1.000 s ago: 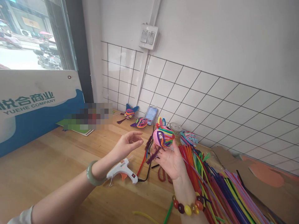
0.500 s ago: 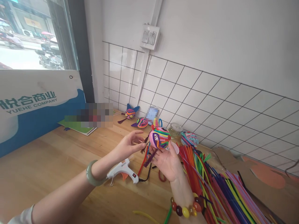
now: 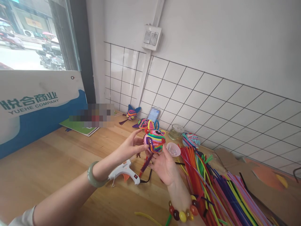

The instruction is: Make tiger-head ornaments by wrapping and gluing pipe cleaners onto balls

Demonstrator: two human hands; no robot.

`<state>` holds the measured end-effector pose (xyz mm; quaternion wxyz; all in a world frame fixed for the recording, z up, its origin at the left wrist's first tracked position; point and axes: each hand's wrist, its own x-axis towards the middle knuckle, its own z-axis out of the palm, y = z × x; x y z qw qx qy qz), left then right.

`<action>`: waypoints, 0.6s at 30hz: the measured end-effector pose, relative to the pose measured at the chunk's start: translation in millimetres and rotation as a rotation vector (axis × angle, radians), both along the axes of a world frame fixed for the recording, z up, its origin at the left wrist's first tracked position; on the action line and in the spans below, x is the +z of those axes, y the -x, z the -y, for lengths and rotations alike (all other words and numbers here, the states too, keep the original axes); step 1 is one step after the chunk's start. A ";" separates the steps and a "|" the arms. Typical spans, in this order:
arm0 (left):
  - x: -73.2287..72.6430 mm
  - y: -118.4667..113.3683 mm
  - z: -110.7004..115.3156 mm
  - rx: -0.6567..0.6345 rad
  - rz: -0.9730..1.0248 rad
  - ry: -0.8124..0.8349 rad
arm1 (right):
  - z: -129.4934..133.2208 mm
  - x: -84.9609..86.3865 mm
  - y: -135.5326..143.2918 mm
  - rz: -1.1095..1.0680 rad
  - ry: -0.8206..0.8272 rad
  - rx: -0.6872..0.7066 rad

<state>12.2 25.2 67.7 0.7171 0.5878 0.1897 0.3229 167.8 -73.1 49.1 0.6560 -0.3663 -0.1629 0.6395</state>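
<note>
Between my hands is a rounded, many-coloured pipe-cleaner mask (image 3: 155, 140) with dark tassels hanging below it. My left hand (image 3: 133, 143), a pale green bangle on its wrist, grips the mask's left edge with thumb and fingers. From below and the right, my right hand (image 3: 166, 163) supports it, the thumb near its right edge; a beaded bracelet is on that wrist. A white glue gun (image 3: 124, 172) lies on the table beneath my left forearm, its cord running right. Just right of the mask stands a small pink bowl (image 3: 173, 149) with tiny pieces inside.
Loose pipe cleaners (image 3: 225, 188) cover the right side beside brown cardboard (image 3: 265, 185). Along the wall stand a blue-eared mask (image 3: 131, 113), a glass jar (image 3: 176, 131) and a blue-and-pink piece (image 3: 191, 140). A green booklet (image 3: 80, 127) lies at left by a printed board (image 3: 42, 106).
The mask has moved left and turned, showing a yellow-and-pink ear on top. My left hand has closed on its edge, and my right hand has shifted left, uncovering the pink bowl.
</note>
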 end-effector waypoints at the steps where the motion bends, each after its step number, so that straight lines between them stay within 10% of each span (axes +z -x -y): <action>1: 0.4 0.2 -0.3 -0.007 0.013 0.011 | 0.0 -0.2 0.7 0.007 -0.001 -0.001; 18: 1.6 -3.8 3.4 -0.039 0.027 0.050 | -0.3 7.6 18.5 0.178 -0.029 -0.085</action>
